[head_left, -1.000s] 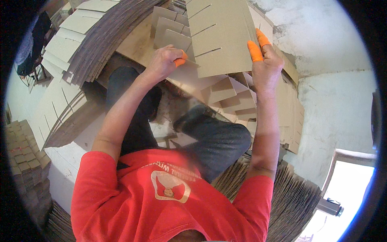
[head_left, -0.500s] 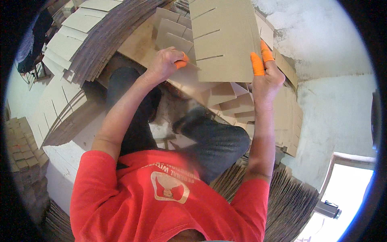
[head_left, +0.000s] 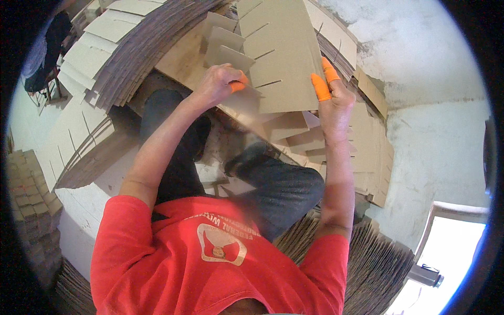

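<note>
A large tan cardboard divider sheet with a row of slots along its left edge is tilted in front of me. My right hand, wearing orange finger covers, is closed on its lower right edge. To the left of the sheet, my left hand has its fingers closed on a smaller cardboard piece, seen almost edge-on; an orange cover shows on that hand. Just beyond it, upright cardboard pieces stand in a row on a wooden board. More cardboard pieces stand below the sheet.
A long curved stack of cardboard lies at the far left, with slotted sheets nearer. Slotted sheets lean by the wall at right. Packed cardboard stands behind my right arm. My bent knees are below the board.
My right hand has moved left and slightly nearer, bringing the large sheet with it and tilting it more. My left hand has shifted only slightly and stays closed.
</note>
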The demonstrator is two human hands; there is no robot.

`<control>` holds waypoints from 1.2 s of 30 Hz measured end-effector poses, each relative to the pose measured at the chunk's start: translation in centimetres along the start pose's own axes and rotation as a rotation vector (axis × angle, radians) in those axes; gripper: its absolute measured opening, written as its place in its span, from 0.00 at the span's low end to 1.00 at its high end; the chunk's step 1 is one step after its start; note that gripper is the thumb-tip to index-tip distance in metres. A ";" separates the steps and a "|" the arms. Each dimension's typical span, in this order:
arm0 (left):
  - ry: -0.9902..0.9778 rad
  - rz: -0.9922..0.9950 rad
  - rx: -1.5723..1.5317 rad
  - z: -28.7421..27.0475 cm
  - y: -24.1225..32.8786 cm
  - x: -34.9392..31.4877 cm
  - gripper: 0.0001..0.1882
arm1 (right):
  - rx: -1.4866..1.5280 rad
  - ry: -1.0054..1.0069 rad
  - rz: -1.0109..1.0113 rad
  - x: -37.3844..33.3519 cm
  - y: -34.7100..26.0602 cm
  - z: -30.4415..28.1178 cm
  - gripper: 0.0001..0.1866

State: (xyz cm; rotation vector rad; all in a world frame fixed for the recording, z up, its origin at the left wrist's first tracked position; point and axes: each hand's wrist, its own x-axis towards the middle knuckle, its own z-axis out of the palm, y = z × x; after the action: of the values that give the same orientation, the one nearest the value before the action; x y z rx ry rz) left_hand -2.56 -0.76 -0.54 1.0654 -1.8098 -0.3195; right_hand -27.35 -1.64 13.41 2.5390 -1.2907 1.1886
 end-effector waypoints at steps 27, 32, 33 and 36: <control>-0.045 -0.030 0.018 0.5 -0.4 1.0 0.05 | 0.103 -0.383 -0.041 2.6 0.9 4.4 0.21; -0.077 -0.028 0.063 0.6 -0.1 1.4 0.07 | 0.089 -0.479 -0.028 1.6 0.0 5.0 0.29; -0.075 -0.045 0.059 0.5 -0.2 1.3 0.07 | 0.081 -0.524 0.045 1.5 -1.3 4.6 0.32; -0.089 -0.080 0.050 0.3 0.0 1.1 0.07 | 0.153 -0.502 0.068 0.9 -0.5 4.0 0.37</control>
State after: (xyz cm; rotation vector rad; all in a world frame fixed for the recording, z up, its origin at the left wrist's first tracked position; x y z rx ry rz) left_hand -2.95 -1.72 -0.01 1.1766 -1.8656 -0.3765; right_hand -24.23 -3.38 11.26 3.0598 -1.4265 0.6970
